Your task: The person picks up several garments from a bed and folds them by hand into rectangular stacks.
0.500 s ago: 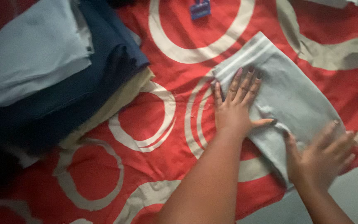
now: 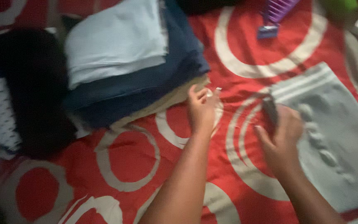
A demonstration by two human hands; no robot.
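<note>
Open red patterned bedspread [image 2: 117, 166] below the stack of folded clothes [image 2: 125, 58], clear gap between stack and grey folded garment [image 2: 336, 137] partly taken by both hands, purple comb [image 2: 276, 14] beyond.

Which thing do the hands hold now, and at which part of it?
The right hand grips the folded grey cloth at its left edge, near the striped end. The left hand touches the stack of folded clothes at its bottom edge; the blur hides any grip.
</note>
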